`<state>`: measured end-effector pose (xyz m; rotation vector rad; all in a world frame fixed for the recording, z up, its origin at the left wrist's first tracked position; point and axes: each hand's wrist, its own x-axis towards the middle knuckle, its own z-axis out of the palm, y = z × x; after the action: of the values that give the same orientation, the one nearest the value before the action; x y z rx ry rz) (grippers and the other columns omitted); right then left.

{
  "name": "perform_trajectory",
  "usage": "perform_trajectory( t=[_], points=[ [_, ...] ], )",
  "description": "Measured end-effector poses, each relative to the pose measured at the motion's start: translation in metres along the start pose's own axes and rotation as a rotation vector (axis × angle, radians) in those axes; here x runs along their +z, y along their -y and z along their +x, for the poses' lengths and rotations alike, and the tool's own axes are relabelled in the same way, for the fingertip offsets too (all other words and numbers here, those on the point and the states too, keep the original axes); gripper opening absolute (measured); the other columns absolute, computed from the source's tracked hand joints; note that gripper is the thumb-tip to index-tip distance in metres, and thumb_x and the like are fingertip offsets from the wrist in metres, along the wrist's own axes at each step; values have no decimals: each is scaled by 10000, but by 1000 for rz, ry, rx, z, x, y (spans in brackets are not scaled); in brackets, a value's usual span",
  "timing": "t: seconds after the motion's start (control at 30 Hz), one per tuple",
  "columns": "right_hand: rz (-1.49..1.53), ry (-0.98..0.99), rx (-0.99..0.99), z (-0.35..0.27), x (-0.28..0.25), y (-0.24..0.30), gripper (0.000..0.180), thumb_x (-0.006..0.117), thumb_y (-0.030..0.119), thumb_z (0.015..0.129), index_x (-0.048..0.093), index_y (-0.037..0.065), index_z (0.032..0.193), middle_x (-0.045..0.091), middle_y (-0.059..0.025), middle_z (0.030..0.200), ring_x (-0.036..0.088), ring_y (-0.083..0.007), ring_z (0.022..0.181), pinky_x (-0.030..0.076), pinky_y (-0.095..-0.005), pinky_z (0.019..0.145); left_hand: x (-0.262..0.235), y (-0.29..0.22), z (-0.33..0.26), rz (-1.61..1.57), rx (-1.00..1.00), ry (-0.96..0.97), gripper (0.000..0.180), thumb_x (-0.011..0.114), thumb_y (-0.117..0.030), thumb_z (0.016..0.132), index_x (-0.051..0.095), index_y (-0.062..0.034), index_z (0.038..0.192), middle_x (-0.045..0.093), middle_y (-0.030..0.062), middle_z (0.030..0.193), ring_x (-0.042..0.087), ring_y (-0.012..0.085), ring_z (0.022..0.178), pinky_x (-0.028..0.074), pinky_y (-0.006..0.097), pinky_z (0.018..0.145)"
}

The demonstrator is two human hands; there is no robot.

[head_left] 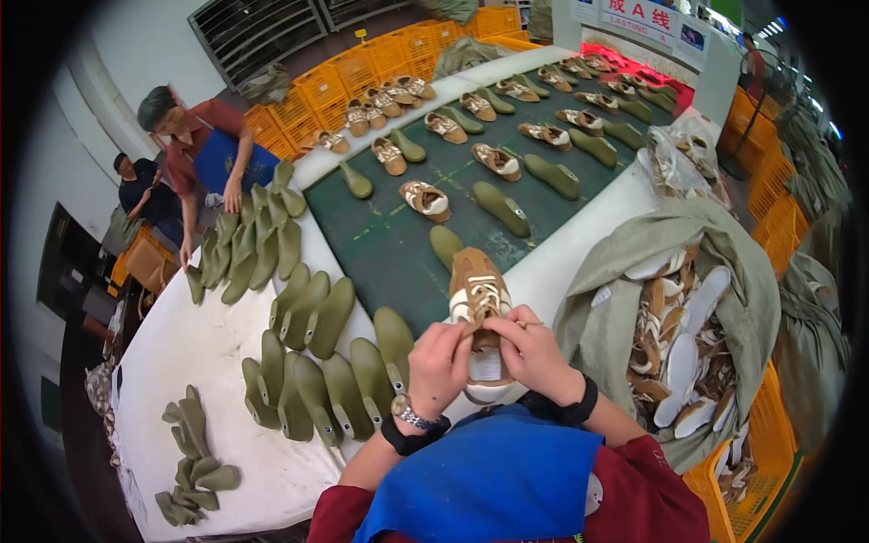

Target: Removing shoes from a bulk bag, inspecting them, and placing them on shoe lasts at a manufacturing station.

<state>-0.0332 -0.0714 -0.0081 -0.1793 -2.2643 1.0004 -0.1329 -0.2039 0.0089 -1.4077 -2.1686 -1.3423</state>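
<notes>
A brown and white sneaker (pixel 480 282) with white laces lies in front of me at the edge of the green conveyor belt (pixel 362 244), toe pointing away. My left hand (pixel 439 362) and my right hand (pixel 534 355) meet over its opening. Fingertips of both hands are closed on the upper around the tongue and collar. Below them a pale insole shows inside the heel. Just beyond the sneaker's toe lies an olive-green shoe last (pixel 445 244). More lasts (pixel 395 342) stand close to the left of my left hand.
Sneakers (pixel 497 161) and lasts (pixel 501 208) line the belt. At right, a grey-green sack (pixel 588 281) of shoes stands by an orange crate (pixel 769 462). A co-worker (pixel 213 145) handles lasts (pixel 243 253) at left on the white table (pixel 172 348). Orange crates (pixel 353 68) line the back.
</notes>
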Motion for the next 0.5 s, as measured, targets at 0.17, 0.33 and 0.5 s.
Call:
perform_trajectory(
  t=[0.17,0.33,0.5],
  points=[
    [141,146,42,2,-5,1,291,511,-48,748,620,97,976,503,-132,859,541,-296,761,456,-349,662,0,8,1,-13,-13,-30,150,602,-32,781,616,-13,929,598,134,800,599,295,700,492,351,623],
    [128,238,-39,0,0,-6,174,524,-54,721,603,76,804,473,-113,829,529,-279,756,448,-336,669,1,19,2,-227,-361,42,288,571,-37,810,557,-54,1097,630,146,807,621,296,683,495,323,621],
    [144,58,17,5,11,-6,180,527,-86,754,568,35,881,538,-127,823,564,-287,744,461,-321,647,-3,18,0,136,22,344,306,565,-43,754,573,-108,1053,524,103,819,567,299,732,485,364,615]
  ],
)
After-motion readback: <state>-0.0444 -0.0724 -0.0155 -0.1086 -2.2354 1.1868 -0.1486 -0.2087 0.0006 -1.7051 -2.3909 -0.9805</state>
